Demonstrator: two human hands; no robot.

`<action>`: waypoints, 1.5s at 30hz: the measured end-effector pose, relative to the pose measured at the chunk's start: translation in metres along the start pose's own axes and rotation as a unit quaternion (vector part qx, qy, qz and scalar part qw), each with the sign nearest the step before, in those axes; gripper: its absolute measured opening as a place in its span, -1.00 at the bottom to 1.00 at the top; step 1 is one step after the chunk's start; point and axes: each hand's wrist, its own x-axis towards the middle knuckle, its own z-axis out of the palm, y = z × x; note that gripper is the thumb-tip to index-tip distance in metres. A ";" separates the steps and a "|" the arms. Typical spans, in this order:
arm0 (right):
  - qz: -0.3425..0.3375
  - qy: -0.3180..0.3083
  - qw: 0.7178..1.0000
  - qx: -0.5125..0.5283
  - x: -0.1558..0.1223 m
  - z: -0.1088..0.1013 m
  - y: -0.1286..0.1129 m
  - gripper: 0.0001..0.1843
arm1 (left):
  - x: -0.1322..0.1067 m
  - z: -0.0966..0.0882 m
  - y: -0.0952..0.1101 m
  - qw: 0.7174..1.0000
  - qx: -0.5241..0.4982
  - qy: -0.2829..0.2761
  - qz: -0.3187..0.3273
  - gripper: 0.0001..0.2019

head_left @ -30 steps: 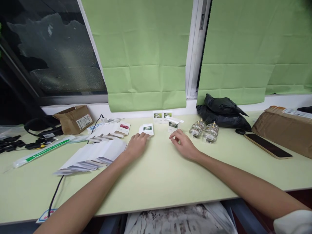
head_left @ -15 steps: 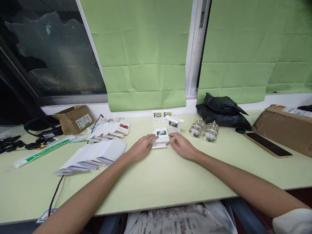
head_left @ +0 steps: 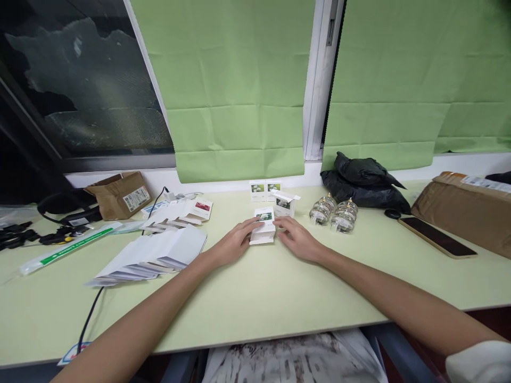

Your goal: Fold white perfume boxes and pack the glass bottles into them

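Observation:
A small white cardboard box (head_left: 263, 227) with a flower picture lies on the table between my hands, its near end open. From the left, my left hand (head_left: 236, 242) grips it, fingers resting over its top and edge. My right hand (head_left: 297, 239) holds the opposite side with its fingertips. Just behind stands another white box (head_left: 284, 205) with its top flap raised. Two closed white boxes (head_left: 257, 191) stand side by side farther back. To the right are two stacks of clear glass-like containers (head_left: 344, 216) with gold tips.
On the left lie flattened white cartons (head_left: 154, 252), printed cartons (head_left: 195, 210), a green-striped plastic sleeve (head_left: 75, 246) and an open brown box (head_left: 117, 197). At right are black plastic bags (head_left: 365, 183), a phone (head_left: 437, 237) and a large brown parcel (head_left: 465, 210). A black cable (head_left: 91, 315) crosses the table.
My fingers have moved farther over the box from both sides. The box looks narrower and squarer, its near end now more upright. The other things stay in place.

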 end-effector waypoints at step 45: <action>-0.030 0.002 1.000 0.003 0.004 0.008 -0.004 -0.73 | 0.008 0.008 0.017 0.999 -0.028 0.037 -0.002 -0.46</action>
